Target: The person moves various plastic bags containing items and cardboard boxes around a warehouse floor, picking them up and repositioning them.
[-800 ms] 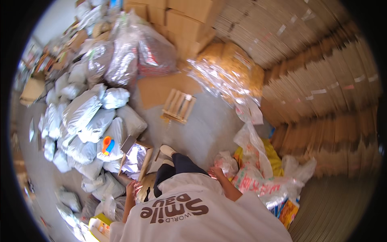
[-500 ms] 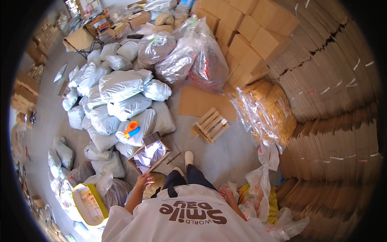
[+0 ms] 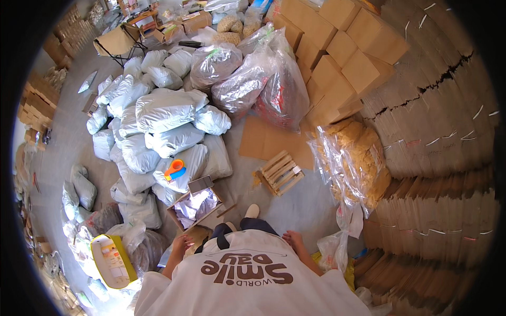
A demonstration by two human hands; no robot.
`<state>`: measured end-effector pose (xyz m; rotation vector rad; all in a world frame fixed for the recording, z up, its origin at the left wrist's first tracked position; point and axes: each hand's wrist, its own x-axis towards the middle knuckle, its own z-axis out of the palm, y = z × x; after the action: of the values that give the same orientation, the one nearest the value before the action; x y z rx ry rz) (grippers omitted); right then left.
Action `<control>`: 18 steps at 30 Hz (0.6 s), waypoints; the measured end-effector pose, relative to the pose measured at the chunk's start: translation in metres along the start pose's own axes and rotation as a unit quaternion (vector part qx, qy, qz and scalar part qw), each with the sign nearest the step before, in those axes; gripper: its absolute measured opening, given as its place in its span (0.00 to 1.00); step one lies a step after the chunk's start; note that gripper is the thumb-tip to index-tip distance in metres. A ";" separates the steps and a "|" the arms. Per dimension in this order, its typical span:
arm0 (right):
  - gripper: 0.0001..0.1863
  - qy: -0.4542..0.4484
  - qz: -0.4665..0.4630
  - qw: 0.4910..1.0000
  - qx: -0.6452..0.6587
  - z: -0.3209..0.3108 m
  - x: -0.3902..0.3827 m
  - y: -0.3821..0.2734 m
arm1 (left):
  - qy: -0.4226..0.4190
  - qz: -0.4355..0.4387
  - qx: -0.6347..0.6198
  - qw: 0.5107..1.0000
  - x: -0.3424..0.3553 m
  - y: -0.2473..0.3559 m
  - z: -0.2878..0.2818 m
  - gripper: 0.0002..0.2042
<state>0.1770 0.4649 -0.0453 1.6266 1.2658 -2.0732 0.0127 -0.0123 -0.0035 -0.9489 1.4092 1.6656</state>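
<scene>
My left hand (image 3: 182, 244) is low beside my body, near the close corner of an open box, with its fingers loosely apart and nothing seen in them. White crumpled paper (image 3: 196, 205) fills the box, and a dark flat panel (image 3: 200, 184) stands at its far edge. To the right of my waist, my right hand (image 3: 293, 240) hangs in the air, fingers slightly bent, touching nothing that I can see. An orange and blue tape dispenser (image 3: 175, 170) lies on a pale bag beyond the box. A slatted wooden crate (image 3: 282, 174) rests on the floor ahead.
Pale stuffed bags (image 3: 166, 110) are heaped ahead and left. Clear sacks (image 3: 284, 97) sit by cartons (image 3: 329, 79). Flattened cardboard stacks (image 3: 427, 205) wall the right side, beside a plastic-wrapped tan bundle (image 3: 353, 163). A yellow-edged bin (image 3: 113, 262) stands at lower left.
My right hand has come forward from beside my hip and shows more fully. My left hand has drawn back slightly from the box. The view has shifted a little; the objects stay in place.
</scene>
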 end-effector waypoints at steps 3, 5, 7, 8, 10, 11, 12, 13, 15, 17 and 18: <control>0.19 0.001 0.003 1.000 -0.001 0.007 -0.004 -0.037 | 0.010 0.008 -0.008 1.000 0.007 0.011 0.024 0.12; 0.19 0.000 -0.003 1.000 0.003 0.000 0.002 -0.051 | -0.010 0.023 -0.010 1.000 0.013 0.021 0.042 0.13; 0.18 0.004 -0.004 1.000 0.008 -0.007 0.009 -0.054 | -0.005 0.020 -0.003 1.000 0.017 0.031 0.054 0.13; 0.17 0.010 -0.007 1.000 0.009 -0.012 0.012 -0.055 | -0.010 0.021 0.000 1.000 0.021 0.035 0.059 0.13; 0.16 0.022 0.000 1.000 0.016 -0.024 0.017 -0.057 | -0.016 0.017 0.001 1.000 0.026 0.042 0.066 0.13; 0.16 0.029 0.007 0.999 0.022 -0.031 0.018 -0.058 | -0.018 0.014 0.006 1.000 0.028 0.045 0.072 0.13; 0.15 0.034 0.016 0.999 0.030 -0.036 0.018 -0.056 | -0.017 0.011 0.012 1.000 0.028 0.050 0.075 0.13; 0.15 0.051 0.027 0.998 0.034 -0.041 0.018 -0.054 | -0.017 0.007 0.018 1.000 0.028 0.055 0.077 0.13; 0.15 0.085 0.045 0.994 0.042 -0.050 0.018 -0.053 | -0.028 -0.013 0.008 0.999 0.031 0.061 0.080 0.13; 0.15 0.093 0.058 0.993 0.044 -0.055 0.019 -0.046 | -0.025 -0.021 0.015 0.999 0.040 0.069 0.082 0.13; 0.15 0.099 0.064 0.992 0.044 -0.055 0.018 -0.044 | -0.016 -0.021 0.027 0.999 0.045 0.073 0.084 0.13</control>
<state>0.1809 0.5376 -0.0402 1.9385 1.1061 -1.9560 -0.0782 0.0653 -0.0015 -0.9130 1.3964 1.5970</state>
